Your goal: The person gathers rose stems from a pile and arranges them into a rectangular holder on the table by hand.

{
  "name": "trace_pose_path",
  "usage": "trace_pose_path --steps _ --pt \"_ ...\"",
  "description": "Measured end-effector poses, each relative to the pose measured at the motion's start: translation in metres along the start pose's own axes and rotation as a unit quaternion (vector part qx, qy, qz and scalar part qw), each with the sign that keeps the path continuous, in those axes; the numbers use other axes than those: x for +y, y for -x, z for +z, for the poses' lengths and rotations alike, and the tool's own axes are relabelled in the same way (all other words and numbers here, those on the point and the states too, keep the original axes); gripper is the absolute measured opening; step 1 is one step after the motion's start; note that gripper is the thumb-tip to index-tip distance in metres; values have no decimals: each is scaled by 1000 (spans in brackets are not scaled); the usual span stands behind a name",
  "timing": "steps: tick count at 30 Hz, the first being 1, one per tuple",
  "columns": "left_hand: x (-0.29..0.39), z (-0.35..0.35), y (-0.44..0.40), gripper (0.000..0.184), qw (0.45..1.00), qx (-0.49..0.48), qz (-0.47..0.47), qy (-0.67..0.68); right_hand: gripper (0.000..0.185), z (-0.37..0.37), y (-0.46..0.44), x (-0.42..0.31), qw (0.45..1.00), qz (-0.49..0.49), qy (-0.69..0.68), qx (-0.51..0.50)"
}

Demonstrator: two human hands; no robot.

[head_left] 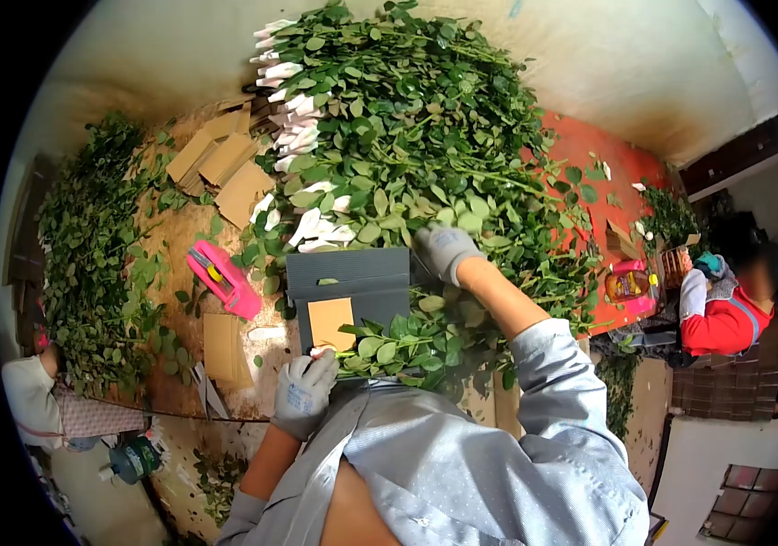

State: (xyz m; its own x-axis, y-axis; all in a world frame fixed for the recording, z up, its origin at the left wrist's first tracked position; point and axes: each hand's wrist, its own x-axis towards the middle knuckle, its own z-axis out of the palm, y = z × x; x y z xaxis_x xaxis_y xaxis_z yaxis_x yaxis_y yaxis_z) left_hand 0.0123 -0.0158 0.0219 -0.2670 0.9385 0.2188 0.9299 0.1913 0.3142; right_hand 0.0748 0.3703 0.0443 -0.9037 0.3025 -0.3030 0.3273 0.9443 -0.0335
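My left hand [305, 393], in a grey glove, has its fingers closed at the pale head of a leafy rose stem [389, 350]. This stem lies across the lower part of a dark corrugated sheet [348, 268], beside a tan cardboard piece [330, 323] on the sheet. Past the sheet's upper right corner, my right hand [446, 252], also gloved, touches the leaves of the large pile of roses [425, 118]. Its fingertips are partly lost among the foliage. White-wrapped rose heads [316, 227] line the pile's left side.
A pink tool [223, 279], cardboard pieces [225, 164], another cardboard stack [222, 350] and scissors [208, 391] lie left on the wooden table [166, 246]. More foliage [97, 264] is beyond. A person in red [726, 318] works right, near a bottle [627, 286]; another person's sleeve [32, 391] shows left.
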Motion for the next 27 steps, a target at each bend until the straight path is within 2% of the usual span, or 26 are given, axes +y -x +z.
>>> trace_pose_path --steps 1,3,5,7,8,9,11,13,15,17,18,21,25,27 --pt "0 -1 0 26 1000 -2 -1 0 36 5 -3 0 997 -5 22 -74" --pt "1 -3 1 24 1000 8 0 -9 35 -31 1 -12 988 29 -59 -138" --pt "3 -4 1 24 1000 13 11 -17 35 -45 -14 1 992 6 -56 -115" --pt "3 -6 0 24 1000 18 3 -21 30 -57 -34 15 996 11 -93 -6" --pt "6 -10 -2 26 1000 16 8 -23 28 -64 -46 19 988 45 -115 88" --pt "7 -13 -3 28 1000 14 12 -26 29 -68 -61 29 973 24 -143 180" --pt "5 -9 -2 28 999 33 7 -29 34 -68 -88 41 951 78 -108 277" --pt "6 -9 0 27 999 31 6 -10 38 -53 -105 50 968 111 4 227" --pt "8 -10 0 26 999 37 -3 -28 40 -47 -113 49 987 147 59 41" --pt "7 -10 0 25 999 44 4 -24 36 -49 -114 49 986 133 96 -8" --pt "8 -12 0 25 999 47 -2 -24 32 -52 -111 49 983 127 136 13" --pt "11 -15 2 25 999 33 -15 -4 25 -76 -92 58 947 115 231 191" --pt "5 -3 5 23 998 55 -2 6 29 -138 -23 58 902 23 186 389" --pt "4 -2 4 23 998 60 -2 13 37 -150 24 47 896 -14 183 405"
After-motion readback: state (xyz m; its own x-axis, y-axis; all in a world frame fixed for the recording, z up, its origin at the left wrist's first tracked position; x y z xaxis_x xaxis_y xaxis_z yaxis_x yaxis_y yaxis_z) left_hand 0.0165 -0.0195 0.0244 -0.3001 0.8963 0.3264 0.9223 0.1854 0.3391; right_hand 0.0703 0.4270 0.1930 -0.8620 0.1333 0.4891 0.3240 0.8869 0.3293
